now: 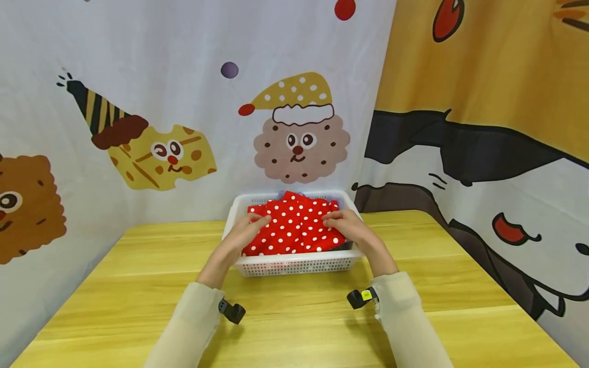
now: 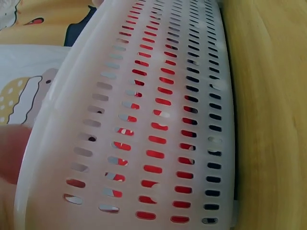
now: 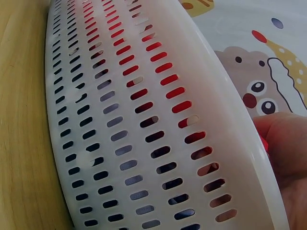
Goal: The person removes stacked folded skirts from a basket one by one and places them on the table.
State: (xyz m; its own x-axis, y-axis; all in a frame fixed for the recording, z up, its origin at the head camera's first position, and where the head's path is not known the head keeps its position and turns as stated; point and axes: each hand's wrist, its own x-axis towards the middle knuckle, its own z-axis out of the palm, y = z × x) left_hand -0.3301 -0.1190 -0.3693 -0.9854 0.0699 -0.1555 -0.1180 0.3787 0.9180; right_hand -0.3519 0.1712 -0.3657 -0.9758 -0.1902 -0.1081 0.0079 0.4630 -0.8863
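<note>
A red cloth with white polka dots [image 1: 290,225] lies bunched in a white perforated plastic basket [image 1: 299,266]. My left hand [image 1: 244,232] reaches over the basket's left side, its fingers and thumb loosely bent above the cloth's left part. From the other side, my right hand [image 1: 352,227] rests its fingertips on the cloth's right part. In the left wrist view, red fabric shows through slots of the basket wall [image 2: 62,143]; only a blurred bit of that hand appears. The right wrist view has part of my right hand [image 3: 288,148] behind the rim, with a sliver of red beside it.
The basket stands on a yellow wood-grain table [image 1: 285,317], close to its back edge. Behind hangs a white curtain [image 1: 184,102] with cartoon prints, and an orange-and-white one [image 1: 423,76] at right. Some grey-blue fabric [image 1: 340,195] shows under the red cloth.
</note>
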